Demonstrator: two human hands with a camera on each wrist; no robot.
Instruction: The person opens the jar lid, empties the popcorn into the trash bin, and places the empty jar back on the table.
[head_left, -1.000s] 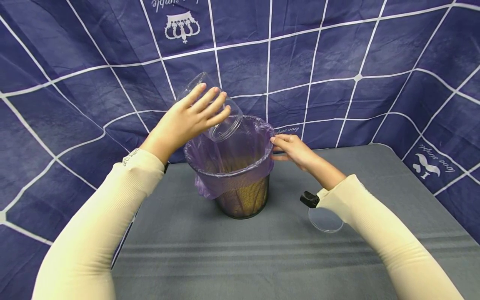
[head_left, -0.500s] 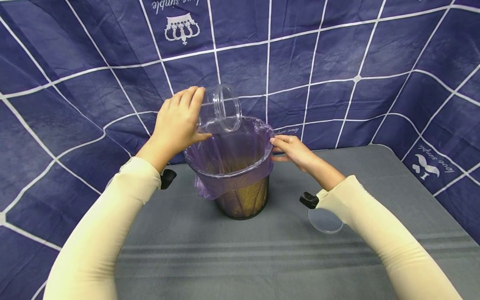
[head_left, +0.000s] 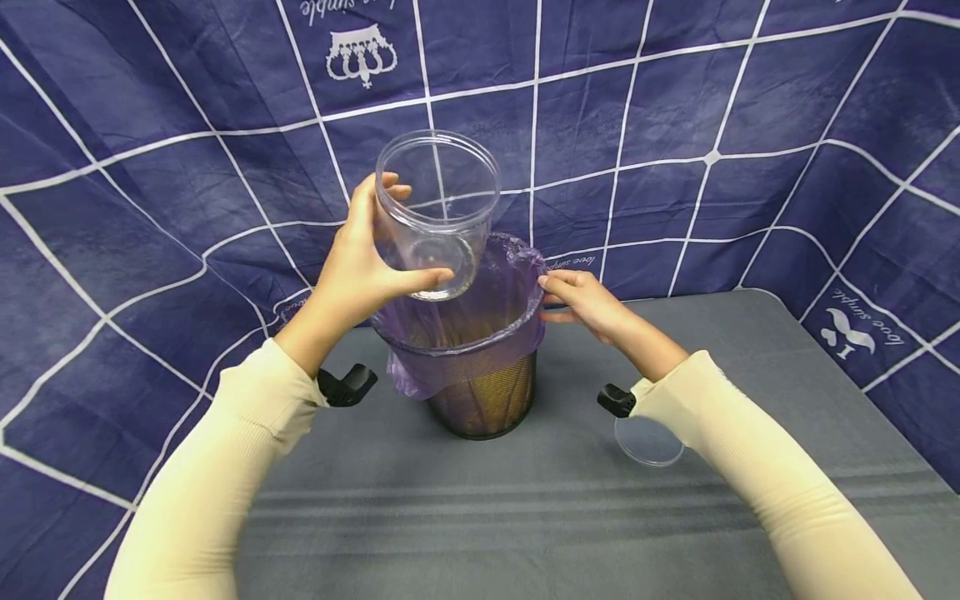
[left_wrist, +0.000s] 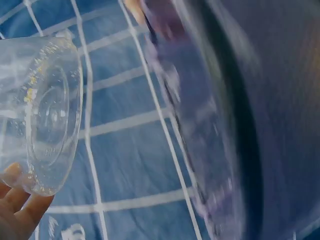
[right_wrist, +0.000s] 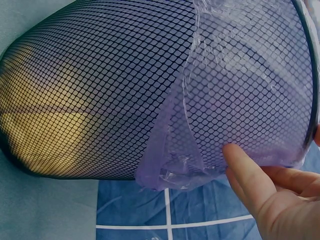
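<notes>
My left hand (head_left: 348, 271) grips a clear plastic tub (head_left: 431, 246) above the bin, its open mouth facing up and a little tilted. Yellowish crumbs cling near the tub's base (left_wrist: 52, 117) in the left wrist view. Below it stands a black mesh wastebasket (head_left: 491, 396) lined with a purple bag (head_left: 442, 371) folded over its rim. My right hand (head_left: 588, 302) holds the rim on the right, thumb at the top edge and fingers against the bag outside. Something yellow (right_wrist: 47, 135) shows through the mesh low in the wastebasket.
A round clear lid (head_left: 648, 442) lies on the grey tabletop (head_left: 495, 517), partly under my right sleeve. Behind the wastebasket hangs a blue cloth (head_left: 585, 108) with white grid lines, which also runs along both sides.
My left hand has turned the tub from mouth-down over the wastebasket, through sideways, to mouth-up. The right hand stays on the rim.
</notes>
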